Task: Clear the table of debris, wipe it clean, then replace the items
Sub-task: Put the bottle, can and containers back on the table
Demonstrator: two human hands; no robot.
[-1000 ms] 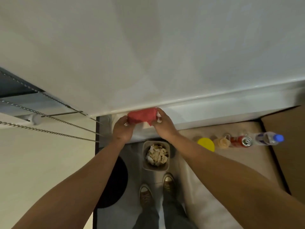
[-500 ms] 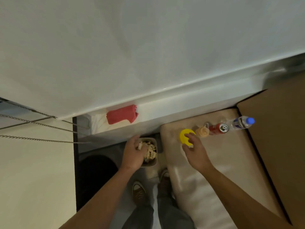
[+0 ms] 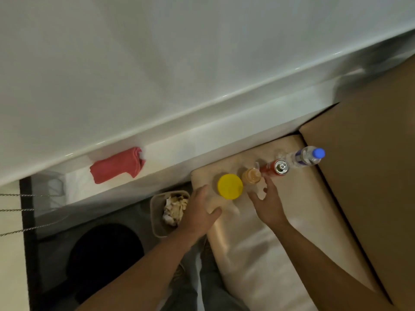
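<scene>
— Both hands first: how do they lie?

— Left hand (image 3: pixel 199 212) is stretched forward from a bare forearm, fingers loosely spread and holding nothing, its thumb pointing right toward the yellow round lid (image 3: pixel 230 186) just beyond it. Right hand (image 3: pixel 267 204) reaches in from the lower right, fingers relaxed and parted around nothing, fingertips close to the small orange-capped clear bottle (image 3: pixel 251 175). Whether they touch it I cannot tell.

— What are those things standing on?

— On the near end of a cream cushioned seat (image 3: pixel 258 254), smooth and faintly glossy. The row runs from lower left to upper right: the yellow lid, the orange-capped bottle, a red metal drink can (image 3: pixel 275 168) with its silver top facing the camera, then a clear plastic water bottle with a blue cap (image 3: pixel 308 156). All stand upright and lean away to the upper right in this wide view.

— And the cloth?

— A folded red cloth (image 3: pixel 118 166), soft and ribbed at its folded edge, lies on the lower white ledge under the glossy white table (image 3: pixel 157 63). Its long axis runs left to right, slightly uphill to the right, well apart from both hands.

— Anything on the floor?

— A beige, rounded rectangular plastic bin (image 3: pixel 156 217) holding crumpled paper (image 3: pixel 175 208), just left of the left hand, and beside it a black round shape (image 3: pixel 105 259).
</scene>
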